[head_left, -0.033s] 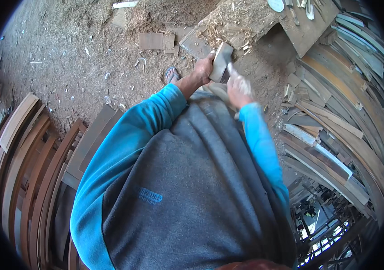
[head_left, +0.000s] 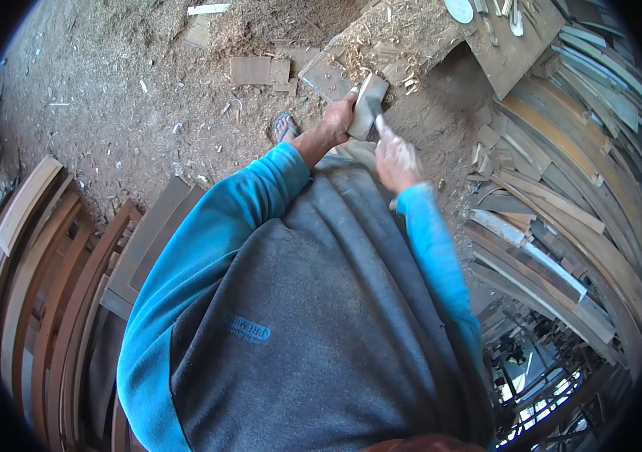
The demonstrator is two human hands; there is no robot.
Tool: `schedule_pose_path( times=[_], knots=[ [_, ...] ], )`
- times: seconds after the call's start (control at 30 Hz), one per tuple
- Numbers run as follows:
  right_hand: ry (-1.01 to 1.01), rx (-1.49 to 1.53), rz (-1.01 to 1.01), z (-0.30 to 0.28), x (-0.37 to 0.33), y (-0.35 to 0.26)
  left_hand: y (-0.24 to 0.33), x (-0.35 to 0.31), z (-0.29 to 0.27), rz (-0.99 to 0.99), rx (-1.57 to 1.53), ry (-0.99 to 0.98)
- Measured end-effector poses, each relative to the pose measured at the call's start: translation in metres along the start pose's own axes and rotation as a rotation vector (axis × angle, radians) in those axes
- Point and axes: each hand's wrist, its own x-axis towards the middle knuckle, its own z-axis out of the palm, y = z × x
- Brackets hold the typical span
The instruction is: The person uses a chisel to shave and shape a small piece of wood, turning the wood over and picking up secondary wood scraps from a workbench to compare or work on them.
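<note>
My left hand (head_left: 338, 117) is closed around the left edge of a pale wooden block (head_left: 364, 98), its thumb on top. The block is held tilted in front of my knees. In my right hand (head_left: 398, 157) is a hand tool (head_left: 380, 122) with a light handle and a dark, blurred head; its exact kind is hard to make out. The tool's head overlaps the lower right part of the block; whether it touches is unclear. Past the block, curled wood shavings (head_left: 370, 56) lie on a board (head_left: 327, 77).
Several long wooden frames (head_left: 42, 279) stand at the left. Stacked curved planks (head_left: 562, 188) line the right side. A board (head_left: 513, 56) at the far right bears tools and a white round lid (head_left: 459, 10). Sawdust covers the ground (head_left: 163, 90). My sandalled foot (head_left: 285, 126) shows.
The tool in my right hand has shifted slightly left, its head now over the block's face. My right hand has moved a little down and left. The left hand has barely moved.
</note>
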Motion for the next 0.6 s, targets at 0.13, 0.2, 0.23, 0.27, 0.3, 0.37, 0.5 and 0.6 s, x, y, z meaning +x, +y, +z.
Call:
schedule_pose_path(
  times=[0.13,0.2,0.23,0.27,0.3,0.37,0.5,0.6],
  knots=[
    [0.034,0.080,0.049,0.003,0.001,0.015,0.009,-0.023,0.026,-0.090,0.126,0.065],
    [0.112,0.123,0.030,0.001,0.017,0.028,0.004,-0.013,0.020,-0.074,0.098,0.051],
    [0.074,0.083,0.016,0.002,0.014,0.022,0.003,-0.005,0.013,-0.053,0.082,0.051],
    [0.041,0.036,0.001,0.002,0.006,0.015,0.002,0.000,0.009,-0.040,0.073,0.057],
    [0.007,-0.012,-0.013,0.001,-0.003,0.006,0.001,0.005,0.003,-0.026,0.064,0.064],
    [-0.048,-0.004,0.057,-0.011,-0.014,-0.009,-0.003,0.008,0.001,-0.014,0.021,0.063],
    [0.054,-0.004,0.009,0.001,0.011,0.028,-0.002,-0.001,0.016,-0.092,0.078,0.003],
    [-0.015,-0.074,-0.127,-0.004,-0.007,0.009,-0.001,0.021,-0.006,-0.020,0.018,-0.031]
  ],
)
